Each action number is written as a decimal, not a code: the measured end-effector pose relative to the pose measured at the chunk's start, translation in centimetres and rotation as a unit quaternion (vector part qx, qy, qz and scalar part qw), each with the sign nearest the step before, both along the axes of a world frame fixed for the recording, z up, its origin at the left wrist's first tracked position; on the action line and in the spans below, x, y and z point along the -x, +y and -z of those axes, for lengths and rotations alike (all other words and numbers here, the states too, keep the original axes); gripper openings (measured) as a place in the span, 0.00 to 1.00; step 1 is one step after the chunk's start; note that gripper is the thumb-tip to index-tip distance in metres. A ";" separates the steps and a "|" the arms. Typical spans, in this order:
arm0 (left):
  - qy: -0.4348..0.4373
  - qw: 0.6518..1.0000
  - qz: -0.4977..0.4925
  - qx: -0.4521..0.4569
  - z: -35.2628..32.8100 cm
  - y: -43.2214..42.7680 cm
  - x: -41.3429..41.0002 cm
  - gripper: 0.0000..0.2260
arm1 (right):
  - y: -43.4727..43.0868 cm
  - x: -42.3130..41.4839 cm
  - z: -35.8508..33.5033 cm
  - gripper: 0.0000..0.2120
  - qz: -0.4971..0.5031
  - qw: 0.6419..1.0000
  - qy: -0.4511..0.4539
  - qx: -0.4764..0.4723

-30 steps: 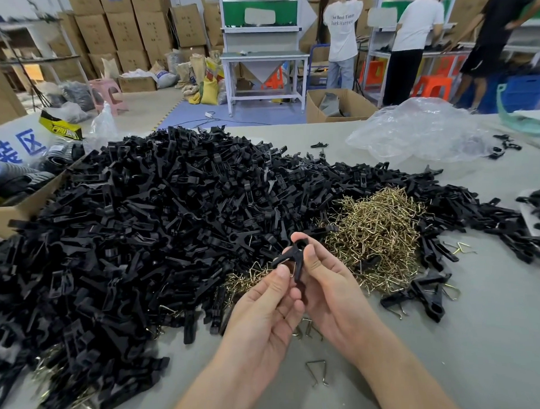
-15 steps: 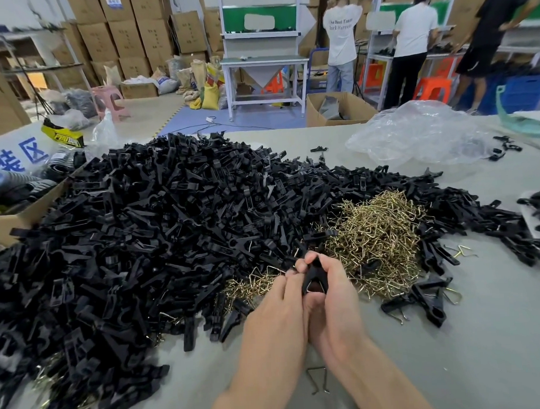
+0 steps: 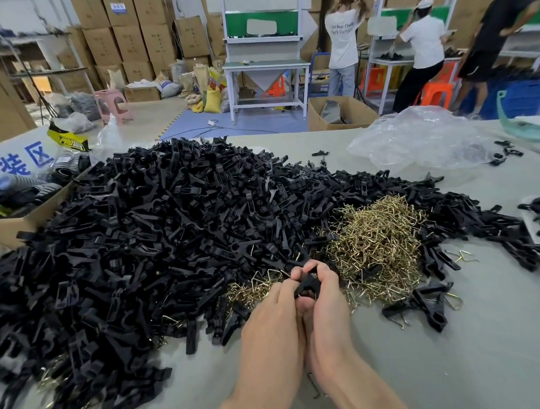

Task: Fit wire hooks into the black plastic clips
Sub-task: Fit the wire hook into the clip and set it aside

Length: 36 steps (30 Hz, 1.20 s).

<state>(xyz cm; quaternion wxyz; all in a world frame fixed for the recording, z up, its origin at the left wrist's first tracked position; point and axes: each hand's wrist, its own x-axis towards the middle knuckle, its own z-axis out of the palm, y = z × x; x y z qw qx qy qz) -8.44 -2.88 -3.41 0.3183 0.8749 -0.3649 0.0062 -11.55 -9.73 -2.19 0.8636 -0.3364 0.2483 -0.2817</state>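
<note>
Near the front edge of the grey surface (image 3: 481,343), your left hand (image 3: 273,323) and right hand (image 3: 327,315) sit pressed side by side. Your fingers (image 3: 323,269) on both hands curl in and pinch one small black plastic clip (image 3: 306,284) between them, held at the near rim of the heaps. A speck of metal shows on that clip, too small to tell more. Just beyond your right hand lies the tangled heap of brass-coloured wire hooks (image 3: 377,246), and the big mound of loose black plastic clips (image 3: 171,232) spreads from it toward the left edge. Near your right hand, a few black clips with wire hooks fitted (image 3: 428,303) lie apart. A crumpled clear plastic bag (image 3: 419,141) rests by the far right corner
</note>
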 end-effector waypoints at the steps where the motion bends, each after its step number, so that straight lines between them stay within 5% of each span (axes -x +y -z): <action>1: 0.009 1.000 -0.005 0.000 0.0 0.0 0.0 0.18 | 0.1 0.0 0.0 0.15 0.003 1.000 0.001 0.004; 6: 0.038 0.997 -0.005 0.062 0.4 0.2 -0.1 0.11 | 0.2 0.0 0.5 0.17 0.006 0.998 0.017 0.064; 11: 0.037 0.998 0.025 0.033 0.4 -0.1 -0.7 0.30 | -0.2 0.2 0.5 0.14 -0.015 0.999 -0.025 -0.020; 15: 0.028 0.997 0.034 0.068 0.6 0.4 -0.7 0.27 | -0.8 0.4 0.0 0.10 -0.044 0.997 -0.057 -0.041; 22: 0.044 0.990 0.045 0.129 0.5 1.5 -0.7 0.23 | -1.5 1.7 0.2 0.13 -0.058 0.991 -0.034 0.118; 26: 0.031 0.986 0.038 0.157 0.4 1.5 -0.6 0.11 | -1.8 3.2 -0.3 0.10 -0.037 0.980 0.005 0.196; 31: 0.053 0.981 0.123 0.139 -1.1 -0.3 0.8 0.16 | -2.9 6.2 -0.4 0.05 0.024 0.971 0.021 0.235; 34: 0.089 0.971 0.165 0.146 -2.4 -4.0 3.3 0.16 | -5.5 9.2 -0.8 0.10 0.090 0.975 -0.002 0.205; 36: 0.109 0.966 0.179 0.152 -4.1 -8.3 5.9 0.18 | -7.6 11.6 -1.1 0.26 0.116 0.979 -0.031 0.163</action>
